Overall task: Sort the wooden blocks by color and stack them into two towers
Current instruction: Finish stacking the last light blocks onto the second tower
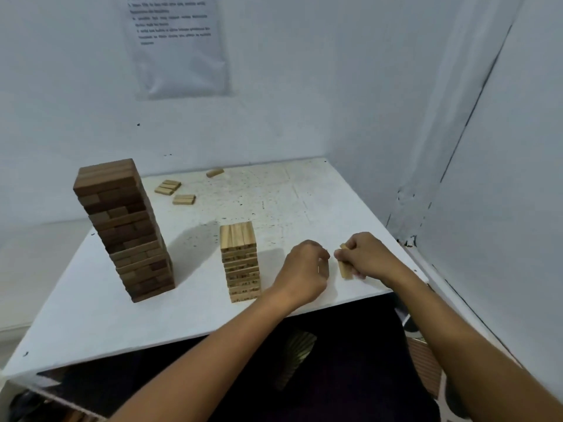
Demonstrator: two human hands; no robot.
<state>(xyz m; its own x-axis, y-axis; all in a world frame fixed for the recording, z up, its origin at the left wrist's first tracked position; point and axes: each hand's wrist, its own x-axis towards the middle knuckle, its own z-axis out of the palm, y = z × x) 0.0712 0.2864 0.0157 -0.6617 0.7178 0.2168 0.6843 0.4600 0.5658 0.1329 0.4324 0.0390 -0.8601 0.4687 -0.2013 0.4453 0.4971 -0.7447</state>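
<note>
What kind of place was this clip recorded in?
Probably a small indoor recording corner, not a workshop or kitchen: a white table pushed into a corner of plain white walls, with a printed sheet of text fixed to the wall, its words too blurred to read.

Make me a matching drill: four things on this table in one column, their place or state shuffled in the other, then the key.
1. dark tower
2. light tower
3. block in right hand
4. loose light blocks

A. far side of the table, lying flat
B. gripped, near right edge
C. tallest stack, on the left
D. shorter stack, just left of the left hand

Pairs: 1-C, 2-D, 3-B, 4-A
</note>
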